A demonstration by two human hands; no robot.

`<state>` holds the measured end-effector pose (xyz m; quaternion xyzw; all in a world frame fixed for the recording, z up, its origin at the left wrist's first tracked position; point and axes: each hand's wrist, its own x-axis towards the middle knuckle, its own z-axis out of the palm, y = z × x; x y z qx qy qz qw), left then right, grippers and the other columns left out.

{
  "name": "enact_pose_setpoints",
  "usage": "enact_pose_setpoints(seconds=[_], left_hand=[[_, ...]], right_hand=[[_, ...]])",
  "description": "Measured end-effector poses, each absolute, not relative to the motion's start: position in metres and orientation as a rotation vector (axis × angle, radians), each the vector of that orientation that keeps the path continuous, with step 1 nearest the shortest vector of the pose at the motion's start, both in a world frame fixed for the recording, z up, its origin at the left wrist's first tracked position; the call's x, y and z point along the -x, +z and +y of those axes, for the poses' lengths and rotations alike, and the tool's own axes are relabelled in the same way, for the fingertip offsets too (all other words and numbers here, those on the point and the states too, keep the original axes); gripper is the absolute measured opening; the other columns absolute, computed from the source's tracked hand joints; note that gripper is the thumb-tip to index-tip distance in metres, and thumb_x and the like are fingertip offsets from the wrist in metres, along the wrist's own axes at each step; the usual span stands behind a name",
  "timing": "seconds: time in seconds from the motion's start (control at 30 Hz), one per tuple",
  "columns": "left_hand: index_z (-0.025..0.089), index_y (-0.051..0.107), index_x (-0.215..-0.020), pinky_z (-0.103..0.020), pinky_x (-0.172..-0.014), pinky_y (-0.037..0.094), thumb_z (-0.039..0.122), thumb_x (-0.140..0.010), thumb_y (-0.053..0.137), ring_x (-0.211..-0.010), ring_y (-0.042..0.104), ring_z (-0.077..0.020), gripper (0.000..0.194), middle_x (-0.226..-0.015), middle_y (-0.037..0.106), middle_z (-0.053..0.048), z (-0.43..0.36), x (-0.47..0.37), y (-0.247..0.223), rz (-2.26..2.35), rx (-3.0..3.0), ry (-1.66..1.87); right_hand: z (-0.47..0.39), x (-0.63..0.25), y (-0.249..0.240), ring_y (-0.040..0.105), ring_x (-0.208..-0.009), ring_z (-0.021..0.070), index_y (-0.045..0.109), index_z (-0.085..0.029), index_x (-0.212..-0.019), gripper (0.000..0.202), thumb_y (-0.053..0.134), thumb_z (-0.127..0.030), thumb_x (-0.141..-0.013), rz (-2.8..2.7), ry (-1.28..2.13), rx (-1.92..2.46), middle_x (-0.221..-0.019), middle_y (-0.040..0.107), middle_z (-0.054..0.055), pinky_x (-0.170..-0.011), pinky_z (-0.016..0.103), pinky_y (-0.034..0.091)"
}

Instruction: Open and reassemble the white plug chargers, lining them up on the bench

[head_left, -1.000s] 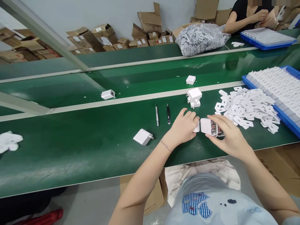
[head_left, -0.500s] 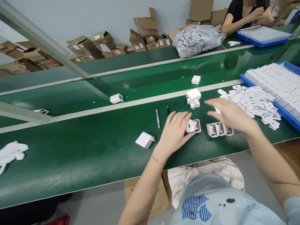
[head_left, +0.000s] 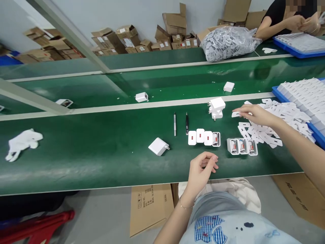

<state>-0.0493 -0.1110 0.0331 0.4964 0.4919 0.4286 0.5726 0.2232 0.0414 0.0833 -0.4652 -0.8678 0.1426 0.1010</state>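
My left hand (head_left: 202, 167) hovers near the front edge of the green bench, fingers loosely curled toward the thumb, with nothing visible in them. Above it stand white charger housings (head_left: 200, 136) in a row; several have face plates with a red port, and the right-hand one (head_left: 216, 139) is open, its inside showing. My right hand (head_left: 256, 114) reaches over the loose plates, fingertips closed on a small white face plate (head_left: 236, 114). Below that hand sit three open charger housings (head_left: 242, 146). A heap of white face plates (head_left: 266, 134) spreads around and under my right hand.
Stacked chargers (head_left: 217, 106) stand behind the row. A pen-like tool (head_left: 175, 124), black tweezers (head_left: 187, 123) and a charger (head_left: 158, 146) lie left. A white glove (head_left: 24, 142) is far left. A blue tray (head_left: 281, 96) stands right; a co-worker's hands (head_left: 302, 24) are beyond.
My left hand has drawn back from the housings toward the bench edge, uncovering the row. My right hand has come down onto a face plate by the heap. The view has shifted left.
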Motion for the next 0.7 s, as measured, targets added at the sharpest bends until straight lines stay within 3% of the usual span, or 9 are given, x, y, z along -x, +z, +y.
enact_pose_setpoints(seconds=[0.13, 0.23, 0.33, 0.5, 0.7], left_hand=[[0.011, 0.064, -0.089, -0.025, -0.053, 0.054, 0.053, -0.078, 0.066, -0.058, 0.064, -0.0141, 0.043, -0.079, 0.064, -0.006, -0.101, 0.042, 0.025, 0.958, -0.749, 0.867], [0.01, 0.063, -0.095, -0.025, -0.054, 0.055, 0.054, -0.076, 0.069, -0.06, 0.065, -0.0147, 0.048, -0.078, 0.064, -0.006, -0.093, 0.038, 0.024, 0.924, -0.683, 0.854], [0.009, 0.063, -0.092, -0.025, -0.054, 0.054, 0.056, -0.075, 0.07, -0.058, 0.064, -0.0144, 0.051, -0.074, 0.064, -0.006, -0.087, 0.035, 0.023, 0.938, -0.667, 0.862], [0.007, 0.064, -0.085, -0.026, -0.052, 0.054, 0.054, -0.077, 0.069, -0.053, 0.063, -0.0136, 0.048, -0.068, 0.064, -0.006, -0.079, 0.032, 0.019, 0.965, -0.651, 0.854], [0.007, 0.064, -0.085, -0.025, -0.053, 0.054, 0.044, -0.085, 0.064, -0.052, 0.064, -0.0135, 0.037, -0.066, 0.065, -0.005, -0.077, 0.031, 0.02, 0.973, -0.641, 0.848]], right_hand=[[0.014, -0.178, 0.119, 0.064, -0.074, 0.0149, 0.062, -0.025, -0.127, 0.042, 0.047, -0.043, -0.092, -2.512, 0.885, 1.046, -0.095, 0.068, 0.006, -0.062, 0.027, 0.05], [0.008, -0.145, 0.129, 0.065, -0.078, 0.0155, 0.07, -0.019, -0.106, 0.029, 0.055, -0.035, -0.087, -2.578, 1.059, 0.962, -0.088, 0.07, 0.004, -0.069, 0.027, 0.051], [0.014, -0.129, 0.123, 0.063, -0.074, 0.014, 0.072, -0.016, -0.091, 0.022, 0.055, -0.031, -0.087, -2.669, 1.068, 0.93, -0.086, 0.069, 0.005, -0.068, 0.028, 0.05], [0.019, -0.126, 0.11, 0.058, -0.072, 0.012, 0.072, -0.017, -0.09, 0.02, 0.056, -0.028, -0.087, -2.724, 0.971, 0.86, -0.086, 0.063, 0.005, -0.066, 0.026, 0.048], [0.016, -0.126, 0.103, 0.051, -0.063, 0.0084, 0.069, -0.021, -0.108, 0.025, 0.056, -0.024, -0.086, -2.785, 0.899, 0.861, -0.104, 0.06, 0.006, -0.063, 0.026, 0.047]])
